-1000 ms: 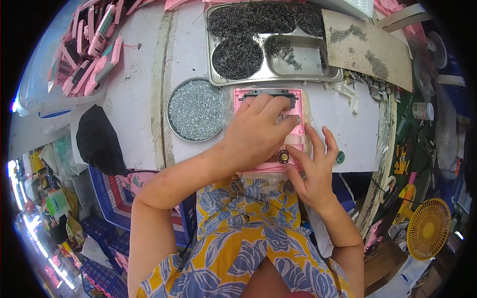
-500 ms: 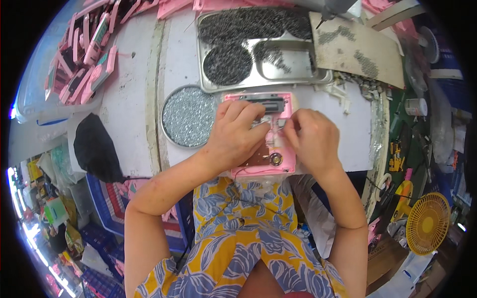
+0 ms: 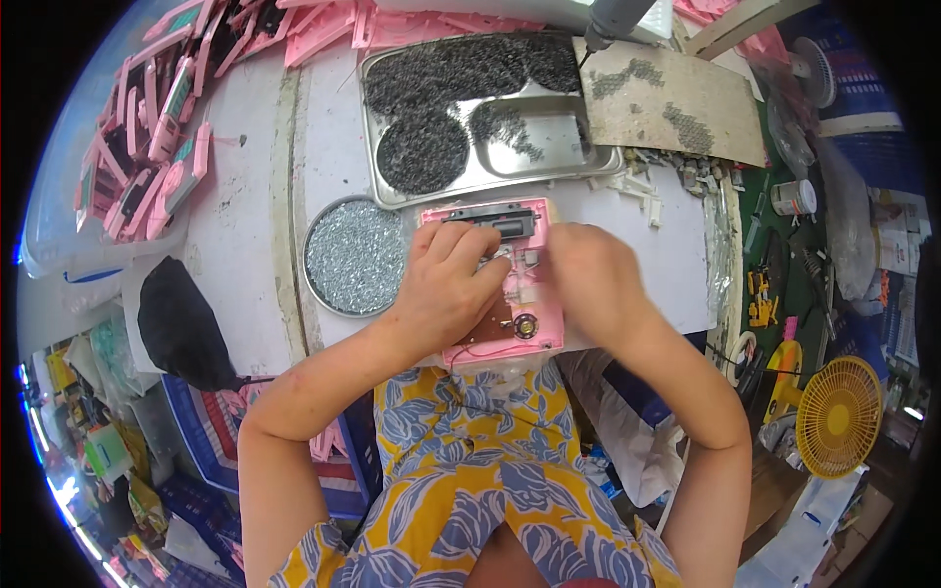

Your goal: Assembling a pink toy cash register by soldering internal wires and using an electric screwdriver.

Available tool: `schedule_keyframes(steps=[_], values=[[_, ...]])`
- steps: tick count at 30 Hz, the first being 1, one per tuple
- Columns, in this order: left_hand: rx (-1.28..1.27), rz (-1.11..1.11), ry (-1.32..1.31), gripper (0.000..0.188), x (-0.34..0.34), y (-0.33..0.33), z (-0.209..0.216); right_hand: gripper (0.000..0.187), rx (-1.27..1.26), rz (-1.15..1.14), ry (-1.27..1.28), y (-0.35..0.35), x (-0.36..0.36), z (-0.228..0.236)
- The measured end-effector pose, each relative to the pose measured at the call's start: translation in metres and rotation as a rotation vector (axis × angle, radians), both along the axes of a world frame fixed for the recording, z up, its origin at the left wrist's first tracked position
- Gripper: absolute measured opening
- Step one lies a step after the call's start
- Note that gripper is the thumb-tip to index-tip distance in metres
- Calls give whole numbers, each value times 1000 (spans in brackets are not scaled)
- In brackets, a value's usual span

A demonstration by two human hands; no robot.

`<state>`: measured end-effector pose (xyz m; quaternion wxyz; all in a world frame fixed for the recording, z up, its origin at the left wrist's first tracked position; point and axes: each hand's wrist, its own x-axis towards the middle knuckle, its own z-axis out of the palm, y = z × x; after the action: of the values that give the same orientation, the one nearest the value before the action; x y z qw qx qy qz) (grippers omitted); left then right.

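Note:
An open pink plastic casing lies before me with a black-and-grey part along its far end, small white parts, a brown circuit board and a round metal-rimmed part inside. My left hand is curled over the casing's left side, closed on it, its fingertips down among the inner parts. Whether they also pinch a small part is hidden. At the casing's right edge is my right hand, bent inward and smeared by motion. Its fingertips are out of sight, so any held thing cannot be made out.
A round dish of small silvery pieces stands left of the casing. Beyond it are a metal tray of dark screws and a board with small pieces. A power screwdriver hangs above. Pink devices fill a clear bin.
My right hand has gone from a pinch over the casing's inner parts to a blurred, turned-in pose at its right edge. My left hand stays on the casing. The whole view has shifted slightly.

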<state>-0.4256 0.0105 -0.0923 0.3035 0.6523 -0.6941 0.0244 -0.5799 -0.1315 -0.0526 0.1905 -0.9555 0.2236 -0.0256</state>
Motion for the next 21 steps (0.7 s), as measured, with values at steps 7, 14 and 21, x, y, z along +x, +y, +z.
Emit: schedule_keyframes(steps=[7, 14, 21], values=[[-8, -33, 30, 35, -1, 0, 1, 15, 813, -367, -242, -19, -32, -23], [46, -26, -12, 38, -3, 2, -1, 17, 429, -277, -224, -3, -9, -15], [50, -3, -52, 40, -5, 2, -2, 21, 142, -292, -289, 11, -5, -26]])
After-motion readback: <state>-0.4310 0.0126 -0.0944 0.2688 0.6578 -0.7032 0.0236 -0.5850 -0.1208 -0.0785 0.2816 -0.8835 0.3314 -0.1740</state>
